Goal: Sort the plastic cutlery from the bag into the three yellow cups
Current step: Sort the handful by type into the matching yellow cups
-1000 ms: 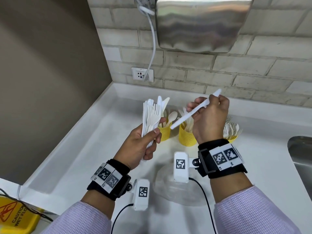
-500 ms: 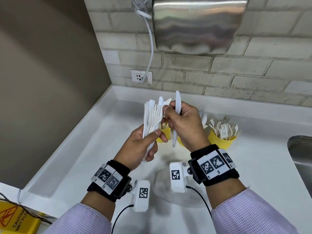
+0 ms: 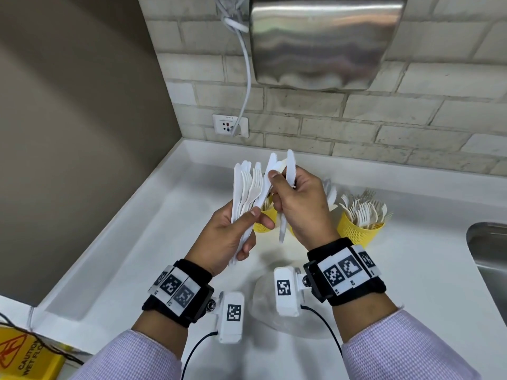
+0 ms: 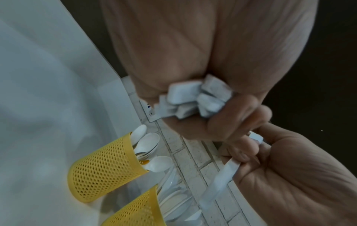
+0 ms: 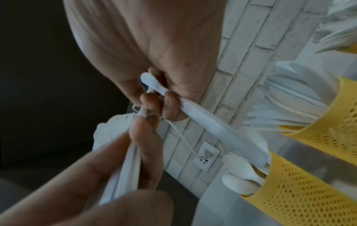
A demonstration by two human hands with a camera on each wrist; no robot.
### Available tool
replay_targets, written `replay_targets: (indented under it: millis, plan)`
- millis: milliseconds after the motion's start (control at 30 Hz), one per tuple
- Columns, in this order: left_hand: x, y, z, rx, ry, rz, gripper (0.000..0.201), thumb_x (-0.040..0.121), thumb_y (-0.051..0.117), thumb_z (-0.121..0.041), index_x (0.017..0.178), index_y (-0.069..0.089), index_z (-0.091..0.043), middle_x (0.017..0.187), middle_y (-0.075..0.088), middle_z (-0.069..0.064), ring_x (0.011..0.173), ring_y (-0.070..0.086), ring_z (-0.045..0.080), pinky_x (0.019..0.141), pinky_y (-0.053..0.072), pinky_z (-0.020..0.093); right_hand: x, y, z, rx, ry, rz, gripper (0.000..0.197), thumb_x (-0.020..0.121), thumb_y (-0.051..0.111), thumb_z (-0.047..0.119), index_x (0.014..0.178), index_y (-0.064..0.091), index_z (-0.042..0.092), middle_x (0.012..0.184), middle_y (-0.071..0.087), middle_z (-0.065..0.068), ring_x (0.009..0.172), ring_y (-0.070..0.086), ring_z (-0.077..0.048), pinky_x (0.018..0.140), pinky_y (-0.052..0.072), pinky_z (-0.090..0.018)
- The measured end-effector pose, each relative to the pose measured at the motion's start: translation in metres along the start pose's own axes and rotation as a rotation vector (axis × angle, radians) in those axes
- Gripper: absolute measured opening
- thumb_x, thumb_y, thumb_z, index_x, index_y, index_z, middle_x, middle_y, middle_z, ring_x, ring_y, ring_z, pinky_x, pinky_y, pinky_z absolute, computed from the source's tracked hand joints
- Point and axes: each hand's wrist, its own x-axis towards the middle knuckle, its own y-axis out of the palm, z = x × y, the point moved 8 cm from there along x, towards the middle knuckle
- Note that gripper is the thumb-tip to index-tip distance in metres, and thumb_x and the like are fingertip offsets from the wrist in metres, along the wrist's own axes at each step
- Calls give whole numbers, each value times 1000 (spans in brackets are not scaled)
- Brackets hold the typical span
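Right hand [image 3: 299, 207]: back against the bundle [image 3: 247, 187], no longer out at 1 o'clock over the cups as a second ago. Still curls its lower fingers round one knife [image 3: 290, 168], now turned upright from its earlier slant, blade at 12 o'clock, while thumb [image 3: 274, 177] and forefinger close on another piece at the bundle's top. Left hand [image 3: 230, 237]: unmoved, grips the remaining forks and knives by their handles, fanned toward 12 o'clock. Means, probably, that the knife is not dropped yet and a second piece is being gathered before one trip to the cups. Behind the hands, at 12 o'clock: spoon cup [image 4: 102, 166] and knife cup [image 5: 332, 119], mostly hidden in the head view. At 3 o'clock of the right hand: fork cup [image 3: 359, 231], well filled. At 6 o'clock, between the wrists: clear bag [image 3: 263, 305], flat on the white counter [image 3: 137, 242], seemingly emptied.
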Motion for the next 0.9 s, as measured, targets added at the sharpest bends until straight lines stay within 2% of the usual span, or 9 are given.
replay_targets:
  millis: [200, 333, 467, 533, 633, 700, 767, 833, 900]
  plan:
    - [1, 0, -1, -11, 25, -14, 19, 107, 50, -22, 120, 63, -17, 95, 71, 12, 47, 40, 19, 44, 32, 22, -1, 3, 0, 95, 34, 32, 18, 97, 67, 14, 80, 67, 16, 55, 50, 2, 51, 37, -21, 51, 36, -31]
    - [0, -1, 1, -30, 12, -11, 22, 105, 52, -24, 121, 62, -14, 94, 71, 12, 46, 39, 17, 44, 30, 21, 0, 9, -7, 89, 96, 137, 21, 99, 65, 19, 81, 67, 8, 61, 42, -13, 58, 30, -31, 53, 31, -33]
    - [0, -1, 3, -40, 4, 1, 24, 102, 55, -29, 118, 63, -15, 96, 71, 11, 47, 38, 16, 45, 29, 20, 1, 13, -9, 165, 137, 162, 26, 104, 56, 20, 84, 71, 11, 63, 38, -11, 55, 29, -23, 53, 27, -32]
    - [1, -1, 2, -28, 11, 7, 25, 103, 54, -29, 122, 64, -16, 97, 72, 10, 46, 36, 16, 46, 28, 20, 1, 12, -9, 247, 158, 93, 30, 107, 48, 19, 87, 67, 9, 59, 42, -9, 52, 32, -19, 53, 28, -31]
    - [0, 0, 2, -18, 22, 22, 29, 104, 53, -28, 131, 65, -24, 96, 71, 11, 44, 31, 16, 45, 27, 20, 4, 1, -13, 386, 197, -106, 34, 110, 40, 23, 84, 58, 11, 63, 49, -2, 54, 44, -17, 59, 38, -32]
    - [-1, 1, 1, -26, 25, 45, 32, 102, 55, -30, 131, 66, -29, 86, 67, 10, 43, 28, 16, 45, 26, 21, 8, -11, -17, 574, 216, -241, 31, 111, 36, 23, 87, 52, 10, 70, 53, -4, 60, 55, -20, 64, 45, -33]
    - [-2, 2, 1, -50, 12, 62, 32, 99, 56, -33, 129, 68, -33, 73, 57, 7, 45, 25, 15, 44, 23, 22, 11, -25, -20, 781, 228, -361, 23, 111, 31, 23, 100, 46, 9, 71, 55, -8, 59, 61, -25, 57, 49, -30]
    - [-4, 3, 0, -82, -11, 79, 32, 97, 56, -33, 126, 70, -35, 66, 39, 4, 47, 22, 13, 45, 19, 23, 13, -42, -17, 857, 193, -459, 19, 110, 30, 25, 107, 44, 13, 66, 51, -6, 53, 55, -23, 51, 46, -28]
    - [-5, 6, -1, -103, -24, 109, 32, 98, 55, -32, 127, 69, -34, 68, 23, 6, 48, 18, 13, 45, 16, 22, 16, -55, -5, 770, 119, -499, 17, 109, 34, 27, 106, 47, 17, 64, 43, -2, 48, 43, -19, 48, 39, -26]
